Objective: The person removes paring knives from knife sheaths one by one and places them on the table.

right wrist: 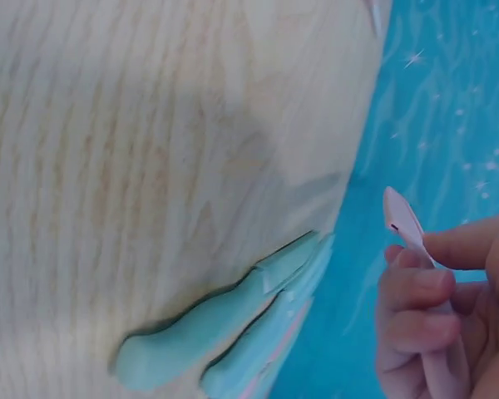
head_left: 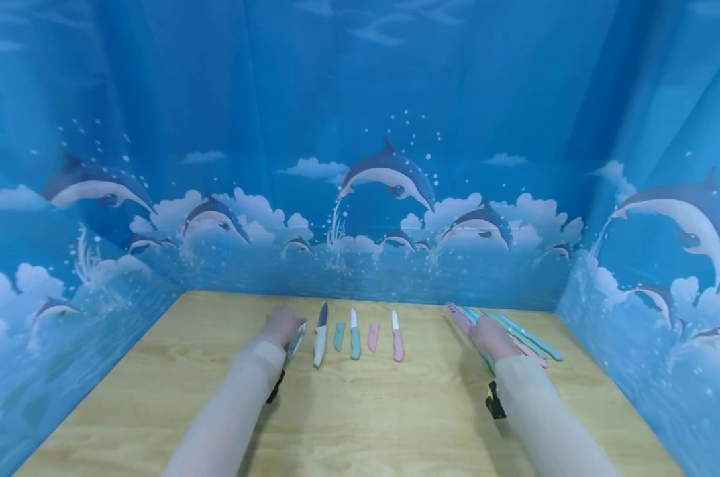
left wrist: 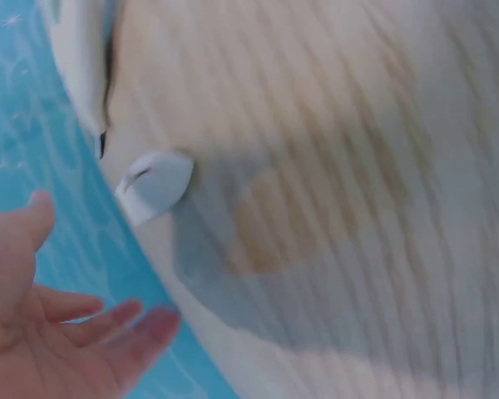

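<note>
My left hand (head_left: 283, 324) hovers at the left end of a row of small knives, fingers relaxed and holding nothing; in the left wrist view its fingers (left wrist: 108, 320) are spread beside a white sheath (left wrist: 154, 184) lying on the wood. That white sheath (head_left: 296, 342) sits just right of the hand. My right hand (head_left: 486, 335) pinches a pink sheath (right wrist: 406, 229) between thumb and curled fingers, and its tip (head_left: 455, 314) points to the far left. Teal pieces (right wrist: 224, 328) lie on the table below it.
The row holds a white-handled knife (head_left: 320, 336), a teal sheath (head_left: 338, 336), a teal knife (head_left: 354, 336), a pink sheath (head_left: 373, 336) and a pink knife (head_left: 398, 338). Several teal and pink pieces (head_left: 529, 339) lie at the right. Blue dolphin curtains (head_left: 389, 179) wall the wooden table (head_left: 371, 411).
</note>
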`<action>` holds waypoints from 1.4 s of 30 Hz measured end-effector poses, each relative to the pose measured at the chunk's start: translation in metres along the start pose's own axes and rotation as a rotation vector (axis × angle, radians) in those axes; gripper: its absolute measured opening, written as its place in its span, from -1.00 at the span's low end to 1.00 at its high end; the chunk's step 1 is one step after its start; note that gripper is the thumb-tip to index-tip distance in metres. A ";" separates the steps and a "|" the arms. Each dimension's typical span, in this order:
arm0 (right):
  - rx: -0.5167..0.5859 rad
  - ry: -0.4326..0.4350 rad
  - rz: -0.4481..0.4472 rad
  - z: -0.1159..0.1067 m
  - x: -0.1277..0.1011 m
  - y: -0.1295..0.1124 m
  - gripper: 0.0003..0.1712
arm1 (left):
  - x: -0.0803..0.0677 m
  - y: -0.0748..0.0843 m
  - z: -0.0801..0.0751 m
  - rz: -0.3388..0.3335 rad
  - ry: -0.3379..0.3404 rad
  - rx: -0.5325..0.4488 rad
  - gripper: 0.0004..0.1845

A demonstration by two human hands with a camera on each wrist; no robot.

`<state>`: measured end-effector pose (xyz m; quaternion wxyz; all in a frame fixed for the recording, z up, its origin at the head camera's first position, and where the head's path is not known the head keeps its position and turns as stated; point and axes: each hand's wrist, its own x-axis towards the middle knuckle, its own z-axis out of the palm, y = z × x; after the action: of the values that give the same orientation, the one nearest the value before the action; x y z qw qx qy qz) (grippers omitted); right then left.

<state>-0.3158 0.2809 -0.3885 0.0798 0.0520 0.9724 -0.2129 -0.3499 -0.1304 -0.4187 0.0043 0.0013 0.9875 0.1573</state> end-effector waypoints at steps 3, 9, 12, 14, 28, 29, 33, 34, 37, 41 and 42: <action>-0.026 0.013 -0.032 -0.005 -0.006 -0.007 -0.57 | -0.007 -0.003 -0.011 0.029 -0.011 -0.014 -0.36; 0.085 0.006 -0.117 0.004 -0.025 -0.024 -0.60 | -0.026 0.004 -0.019 0.091 0.012 -0.046 -0.06; 0.094 0.026 -0.145 0.013 -0.037 -0.037 -0.62 | -0.034 0.013 -0.019 0.149 0.050 -0.052 -0.01; 0.084 0.048 -0.161 0.017 -0.046 -0.046 -0.64 | -0.040 0.022 -0.021 0.177 0.053 -0.101 0.02; 0.039 0.160 -0.366 0.044 -0.097 -0.087 -0.84 | -0.098 0.063 -0.014 0.425 0.152 -0.210 0.05; 0.043 0.156 -0.380 0.046 -0.100 -0.089 -0.84 | -0.103 0.065 -0.013 0.455 0.164 -0.190 0.04; 0.056 0.163 -0.428 0.050 -0.108 -0.092 -0.85 | -0.117 0.069 -0.011 0.537 0.185 -0.100 0.06; 0.053 0.172 -0.441 0.051 -0.109 -0.092 -0.86 | -0.120 0.069 -0.011 0.552 0.184 -0.082 0.06; 0.039 0.195 -0.472 0.054 -0.113 -0.091 -0.88 | -0.127 0.073 -0.012 0.590 0.157 -0.045 0.06; 0.008 0.214 -0.526 0.057 -0.118 -0.088 -0.89 | -0.133 0.076 -0.009 0.641 0.121 0.001 0.03; 0.002 0.221 -0.544 0.058 -0.118 -0.087 -0.89 | -0.134 0.077 -0.008 0.653 0.118 0.011 0.02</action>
<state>-0.2037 0.1696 -0.3836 -0.0864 -0.1875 0.9533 -0.2205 -0.2156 -0.0605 -0.3860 -0.1035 0.3086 0.9344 0.1449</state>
